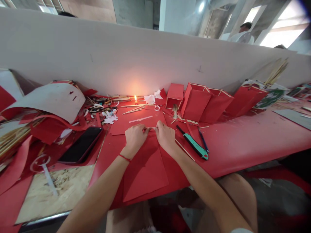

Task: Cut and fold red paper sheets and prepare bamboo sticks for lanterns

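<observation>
My left hand (136, 136) and my right hand (165, 134) meet over the middle of the red table, fingertips nearly touching. The fingers of both are closed in a pinch, and a small pale piece shows between them, too small to name. Below them a red paper sheet (145, 174) lies near the table's front edge. Beyond the hands is another red sheet (121, 124) with thin sticks (133, 110) and a translucent strip (141, 119) on it. A lit candle (136, 100) burns near the wall.
Red paper boxes (196, 102) with stick frames stand at the back right. A green-handled cutter (196, 147) and a dark pen (203, 140) lie right of my hands. At left are a black phone (81, 145), paper scraps and a wooden board (57, 194). Beyond the partition is a person (243, 35).
</observation>
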Demonstrator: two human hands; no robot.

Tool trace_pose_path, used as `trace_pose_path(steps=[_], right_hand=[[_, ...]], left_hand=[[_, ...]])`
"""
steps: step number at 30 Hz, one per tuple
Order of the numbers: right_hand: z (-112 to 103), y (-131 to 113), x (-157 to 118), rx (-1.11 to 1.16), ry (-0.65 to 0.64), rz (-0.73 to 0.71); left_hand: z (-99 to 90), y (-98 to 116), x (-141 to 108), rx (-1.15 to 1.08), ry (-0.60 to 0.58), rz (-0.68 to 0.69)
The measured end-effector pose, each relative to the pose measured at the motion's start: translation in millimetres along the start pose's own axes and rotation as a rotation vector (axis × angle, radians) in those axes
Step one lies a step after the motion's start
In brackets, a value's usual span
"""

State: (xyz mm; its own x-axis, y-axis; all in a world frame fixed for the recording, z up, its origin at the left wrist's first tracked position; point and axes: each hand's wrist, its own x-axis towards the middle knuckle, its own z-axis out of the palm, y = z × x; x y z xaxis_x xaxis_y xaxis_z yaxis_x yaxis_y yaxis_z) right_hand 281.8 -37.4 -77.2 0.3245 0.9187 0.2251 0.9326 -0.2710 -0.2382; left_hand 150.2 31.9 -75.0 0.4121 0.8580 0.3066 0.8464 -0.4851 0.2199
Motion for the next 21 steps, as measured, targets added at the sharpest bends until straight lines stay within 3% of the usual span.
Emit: trace_pose_path(steps=[21], right_hand=[[7,-13,16,0.051,0.003,0.079]], left_hand=[[9.2,9,4,0.027,0.047,-0.078]])
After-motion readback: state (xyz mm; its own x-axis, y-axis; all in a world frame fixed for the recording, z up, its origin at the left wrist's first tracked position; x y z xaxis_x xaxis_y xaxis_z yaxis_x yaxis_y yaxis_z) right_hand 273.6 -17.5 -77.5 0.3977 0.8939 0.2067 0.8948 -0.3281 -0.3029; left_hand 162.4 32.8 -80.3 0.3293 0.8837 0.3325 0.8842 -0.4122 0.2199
